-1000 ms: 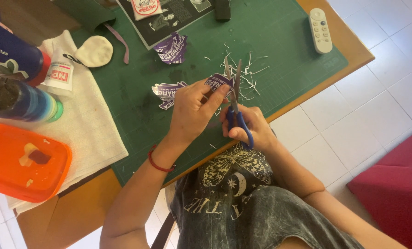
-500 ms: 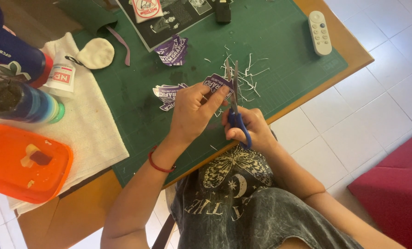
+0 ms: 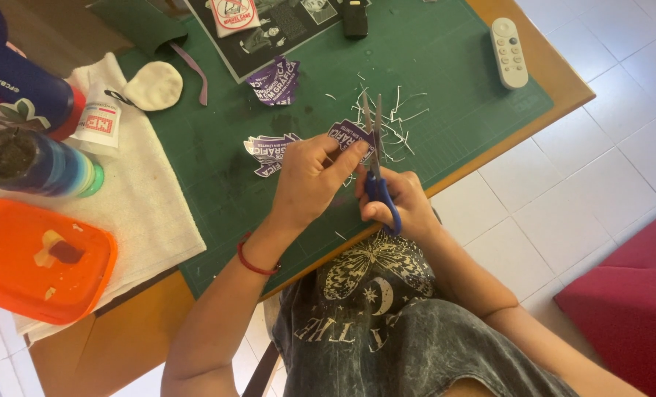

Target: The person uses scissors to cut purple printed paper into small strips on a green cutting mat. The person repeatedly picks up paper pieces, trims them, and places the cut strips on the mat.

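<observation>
Grasping a purple sticker, left hand faces right hand gripping scissors amid paper slivers.

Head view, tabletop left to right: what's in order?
Orange box → striped cup → white pad → sticker pile → left hand → scissors in right hand → remote.

Blue-handled scissors, purple sticker, green mat, orange box.
</observation>
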